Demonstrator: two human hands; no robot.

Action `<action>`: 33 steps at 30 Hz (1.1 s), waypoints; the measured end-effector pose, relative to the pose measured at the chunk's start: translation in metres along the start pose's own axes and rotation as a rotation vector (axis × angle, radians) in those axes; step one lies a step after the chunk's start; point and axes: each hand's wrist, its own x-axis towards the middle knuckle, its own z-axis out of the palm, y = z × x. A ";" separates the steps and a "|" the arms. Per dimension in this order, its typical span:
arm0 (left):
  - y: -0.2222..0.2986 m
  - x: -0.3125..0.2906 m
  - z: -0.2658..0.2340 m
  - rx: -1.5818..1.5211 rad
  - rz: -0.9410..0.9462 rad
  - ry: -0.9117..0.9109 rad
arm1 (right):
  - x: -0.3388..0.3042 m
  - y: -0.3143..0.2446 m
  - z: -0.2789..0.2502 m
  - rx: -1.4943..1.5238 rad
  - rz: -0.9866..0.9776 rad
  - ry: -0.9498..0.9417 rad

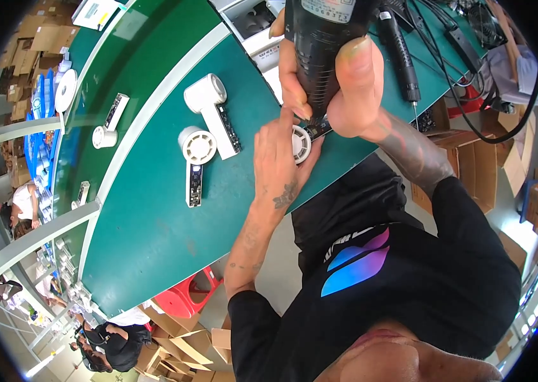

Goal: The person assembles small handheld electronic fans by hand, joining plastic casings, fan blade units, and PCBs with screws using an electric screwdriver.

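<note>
My surroundings
I see a red stool at seven o'clock, an open cardboard box at three.

Fan units lie left of the hands.

I see a black short-sleeved T-shirt at four o'clock, its print fading blue to pink. Tattoos mark both forearms.

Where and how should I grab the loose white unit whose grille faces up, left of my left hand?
Probably by its round head, from above, with your left hand once it's free: the head is thick, giving curved sides to close on, while the handle has exposed circuitry facing up.
</note>
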 end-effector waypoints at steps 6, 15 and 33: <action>-0.003 -0.002 0.001 -0.012 0.013 -0.008 | 0.011 0.014 -0.005 -0.245 -0.263 -0.181; -0.002 0.000 0.003 -0.070 -0.023 -0.012 | 0.010 0.030 -0.019 -0.018 -0.354 -0.326; -0.006 0.002 0.004 -0.036 0.036 0.053 | 0.036 -0.014 -0.014 -0.235 -0.358 -0.023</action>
